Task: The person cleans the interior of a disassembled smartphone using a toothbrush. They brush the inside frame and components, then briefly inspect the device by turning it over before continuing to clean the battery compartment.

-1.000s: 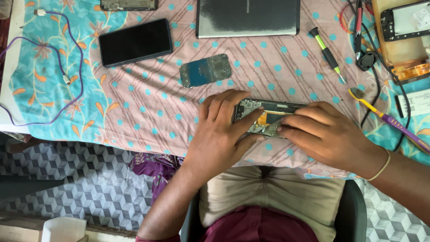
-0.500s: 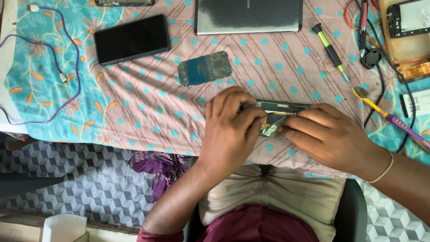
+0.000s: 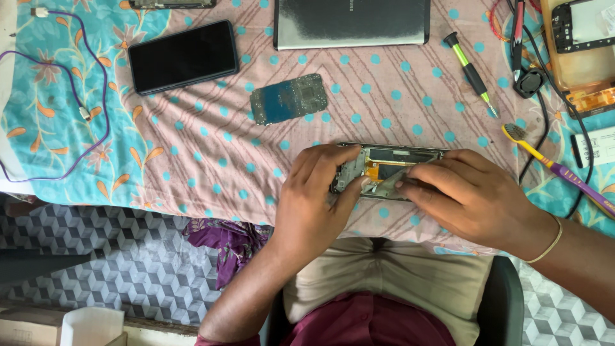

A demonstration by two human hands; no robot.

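Centre frame, left hand (image 3: 314, 198) grips an opened phone (image 3: 391, 168), circuit board (image 3: 288, 98) already out, while right hand (image 3: 464, 192) pinches an inner part.

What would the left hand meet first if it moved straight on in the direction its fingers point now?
The left hand points up and slightly right across the opened phone it already touches. Straight beyond, the polka-dot cloth looks free until the grey laptop at the far edge, though the exact line is hard to judge.
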